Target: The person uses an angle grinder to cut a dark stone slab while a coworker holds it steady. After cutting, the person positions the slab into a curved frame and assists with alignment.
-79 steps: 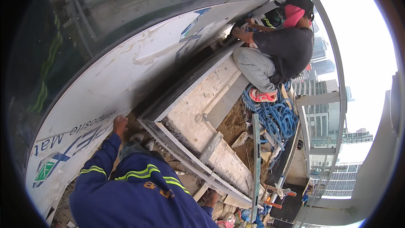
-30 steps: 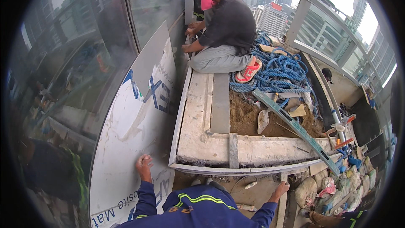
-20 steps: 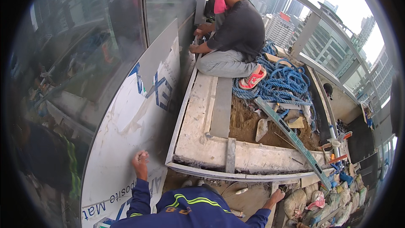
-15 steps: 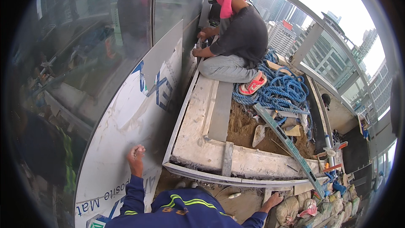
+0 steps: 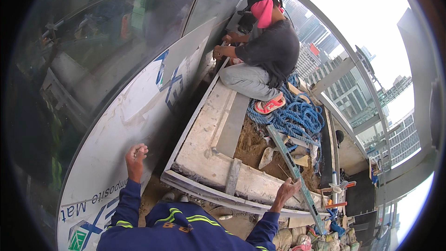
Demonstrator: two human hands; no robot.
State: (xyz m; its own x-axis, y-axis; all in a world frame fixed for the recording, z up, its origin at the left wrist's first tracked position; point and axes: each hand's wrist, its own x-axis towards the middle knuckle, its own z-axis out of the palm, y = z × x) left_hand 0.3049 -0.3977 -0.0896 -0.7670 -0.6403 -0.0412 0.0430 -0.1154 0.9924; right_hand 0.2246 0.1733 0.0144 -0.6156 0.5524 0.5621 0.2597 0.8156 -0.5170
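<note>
My left hand [image 5: 135, 160] is raised in front of a large white composite panel [image 5: 121, 125] that leans against the glass. Its fingers are curled, with nothing visible in them; whether it touches the panel I cannot tell. My right hand [image 5: 284, 193] reaches over the near concrete curb, beside a long green spirit level [image 5: 291, 162]. Its fingers are partly spread at the level's edge, and no grip shows. The level lies slanted across the planter bed [image 5: 248, 139], its near end beyond the curb.
A person [image 5: 274, 51] in a dark shirt and cap crouches on the planter's far left edge, hands low by the wall. Blue rope [image 5: 302, 118] lies coiled behind the level. Filled sacks [image 5: 297, 239] crowd the near right. A glass railing [image 5: 367, 93] borders the right side.
My right hand has risen from beside the sacks to the spirit level over the curb. My left hand remains raised by the panel. The view has shifted and turned slightly.
</note>
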